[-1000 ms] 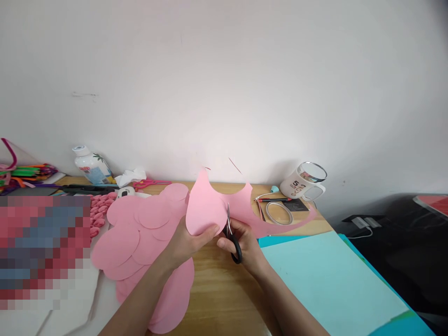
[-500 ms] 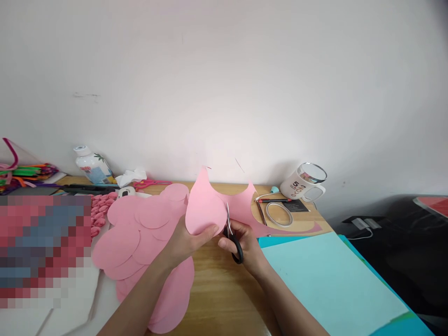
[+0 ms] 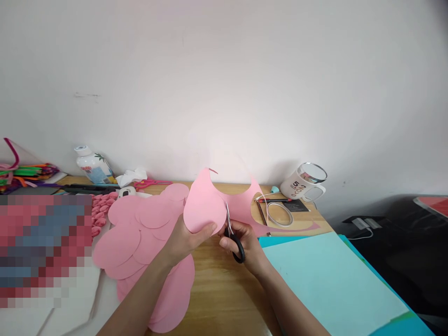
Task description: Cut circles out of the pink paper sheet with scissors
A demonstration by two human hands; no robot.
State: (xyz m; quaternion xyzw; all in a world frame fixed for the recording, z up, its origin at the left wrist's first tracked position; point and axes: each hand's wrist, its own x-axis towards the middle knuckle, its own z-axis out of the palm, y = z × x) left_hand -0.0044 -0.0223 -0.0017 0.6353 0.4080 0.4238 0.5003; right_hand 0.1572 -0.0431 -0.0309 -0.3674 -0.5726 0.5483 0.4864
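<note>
Left hand (image 3: 189,239) is clamped on the pink sheet (image 3: 203,205), thumb on the near face, at its lower edge. From my remote station I see the right hand (image 3: 247,240) closed around the black-handled scissors (image 3: 230,228), thumb and fingers at the handle; the blades point up and away, over the sheet. The sheet is held above the table (image 3: 224,294), between the hands and the wall (image 3: 224,84). Its top edge is cut in a curved notch, and a narrow strip of it runs off to the right.

Containers: the white mug (image 3: 296,183) is at the rear right; it bears dark digits and a silver rim, and I cannot tell what it holds. The white bottle (image 3: 93,167) is at the rear left with its cap on; its contents are hidden from my view.

Left of the hands, overlapping rounded pink cutouts (image 3: 121,245) form a pile. Behind them lie the pink scissors (image 3: 151,183), just beside a crumpled tissue (image 3: 132,177). Near the mug I observe a white ring (image 3: 268,214); nearer the camera lies a pale blue sheet (image 3: 325,275).
</note>
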